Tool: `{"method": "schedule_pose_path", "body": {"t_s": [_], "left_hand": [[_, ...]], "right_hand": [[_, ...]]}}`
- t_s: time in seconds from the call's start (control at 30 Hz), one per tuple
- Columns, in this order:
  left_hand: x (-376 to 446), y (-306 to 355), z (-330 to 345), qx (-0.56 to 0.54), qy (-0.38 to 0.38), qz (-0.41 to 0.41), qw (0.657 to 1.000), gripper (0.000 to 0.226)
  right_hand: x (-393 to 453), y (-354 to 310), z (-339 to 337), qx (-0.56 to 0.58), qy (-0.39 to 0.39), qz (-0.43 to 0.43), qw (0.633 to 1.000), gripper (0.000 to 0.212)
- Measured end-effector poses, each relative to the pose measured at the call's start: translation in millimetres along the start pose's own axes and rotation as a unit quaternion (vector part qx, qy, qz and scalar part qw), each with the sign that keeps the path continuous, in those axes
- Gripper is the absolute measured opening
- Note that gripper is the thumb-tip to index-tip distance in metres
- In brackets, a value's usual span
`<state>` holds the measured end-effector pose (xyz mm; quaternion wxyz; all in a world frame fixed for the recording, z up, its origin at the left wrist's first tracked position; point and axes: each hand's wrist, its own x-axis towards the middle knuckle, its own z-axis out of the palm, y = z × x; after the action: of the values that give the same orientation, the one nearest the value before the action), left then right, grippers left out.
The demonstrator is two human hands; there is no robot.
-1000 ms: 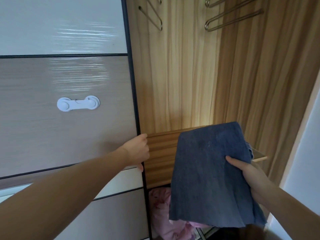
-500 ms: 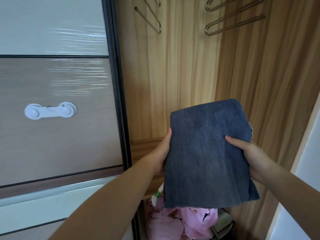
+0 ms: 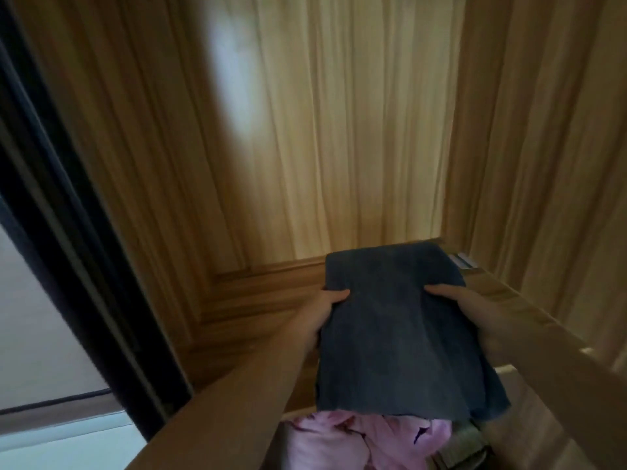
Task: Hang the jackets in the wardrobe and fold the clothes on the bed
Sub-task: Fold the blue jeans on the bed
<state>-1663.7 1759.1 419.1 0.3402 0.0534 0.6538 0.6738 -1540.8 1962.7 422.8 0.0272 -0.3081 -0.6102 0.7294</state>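
A folded dark blue denim garment [image 3: 400, 334] is held out in front of me, inside the open wooden wardrobe [image 3: 339, 130]. My left hand [image 3: 322, 313] grips its left edge with the thumb on top. On the right edge, my right hand [image 3: 475, 310] grips it the same way. The garment's far end reaches over the wooden shelf [image 3: 258, 300] at the wardrobe's back; whether it touches the shelf is unclear. The picture is blurred.
The sliding door's dark frame [image 3: 68, 232] runs down the left side. Below the shelf lies a crumpled pink garment [image 3: 366, 439]. The wardrobe's right side wall [image 3: 543, 130] stands close to my right arm.
The view has moved closer into the wardrobe and the door has slid out to the left. Both hands have carried the denim garment forward over the shelf; the hangers have left the view.
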Motion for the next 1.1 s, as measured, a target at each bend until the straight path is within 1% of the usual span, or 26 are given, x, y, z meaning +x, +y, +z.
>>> {"method": "schedule_pose_path", "body": {"t_s": [0.1,0.2,0.27,0.4,0.5,0.57,0.6,0.67,0.73,0.77,0.83,0.9,0.97,1.1], "left_hand": [[30,14,-4,-0.014,0.022,0.012,1.0,0.031],[59,39,-12,-0.03,0.019,0.008,0.999,0.027],[79,50,-21,-0.032,0.024,0.006,0.999,0.026],[123,48,-40,-0.042,0.049,-0.014,0.998,0.026],[155,33,-57,-0.06,0.069,-0.056,0.994,0.028],[174,19,-69,-0.052,0.095,-0.063,0.992,0.023],[182,13,-75,-0.043,0.114,-0.059,0.991,0.02],[201,0,-86,-0.021,0.153,-0.025,0.988,0.019],[218,-7,-92,0.0,0.186,0.016,0.982,0.02],[224,-9,-94,0.008,0.194,0.033,0.98,0.021],[235,-13,-95,0.037,0.202,0.061,0.977,0.027],[243,-19,-95,0.111,0.206,0.074,0.969,0.032],[248,-27,-95,0.182,0.214,0.078,0.957,0.037],[258,-38,-92,0.253,0.248,0.098,0.93,0.041]], "right_hand": [[36,-15,3,0.007,0.006,-0.02,1.0,0.05],[69,-40,9,0.015,-0.016,-0.034,0.999,0.05],[91,-54,13,0.0,-0.027,-0.034,0.999,0.051],[142,-62,28,-0.014,-0.024,-0.023,0.999,0.048],[187,-54,43,-0.026,-0.028,-0.02,0.999,0.062],[215,-40,54,-0.038,-0.033,-0.004,0.999,0.07],[227,-31,58,-0.044,-0.037,0.008,0.998,0.07],[248,-17,66,-0.053,-0.04,0.021,0.998,0.065],[266,-9,70,-0.068,-0.027,0.004,0.997,0.06],[274,-8,71,-0.098,-0.013,-0.023,0.995,0.059],[288,-5,71,-0.201,0.024,-0.091,0.975,0.063],[299,3,70,-0.289,0.059,-0.136,0.946,0.065],[308,13,69,-0.334,0.071,-0.149,0.928,0.061],[318,26,70,-0.369,0.064,-0.139,0.917,0.058]]}}
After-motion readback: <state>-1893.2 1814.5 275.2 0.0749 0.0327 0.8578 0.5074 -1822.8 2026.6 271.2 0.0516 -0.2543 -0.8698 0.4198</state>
